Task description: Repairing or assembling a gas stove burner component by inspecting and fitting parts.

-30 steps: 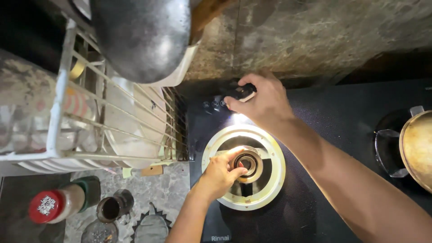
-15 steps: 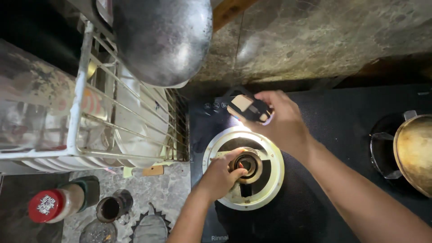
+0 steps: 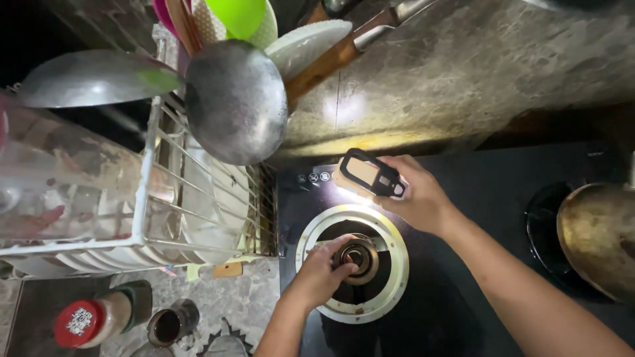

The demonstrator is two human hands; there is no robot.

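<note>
My left hand [image 3: 322, 271] rests on the round brass burner cap [image 3: 359, 257] at the middle of the gas burner, fingers curled around its left side. A pale metal ring [image 3: 390, 233] surrounds the burner on the black glass stove top [image 3: 489, 198]. My right hand [image 3: 417, 196] hovers above the far side of the burner. It holds a small flat work light [image 3: 368, 174], tan with a black frame, which shines down onto the ring and the wall behind.
A white wire dish rack [image 3: 149, 198] with plates stands left of the stove. Ladles and a large steel pan [image 3: 236, 99] hang above it. A pot [image 3: 598, 238] sits on the right burner. A red-capped jar [image 3: 92, 318] and a small dark cup [image 3: 169, 325] stand at bottom left.
My right hand has lifted the work light from the back of the stove and tilted it over the burner. The view has tilted upward. My left hand stays on the burner cap.
</note>
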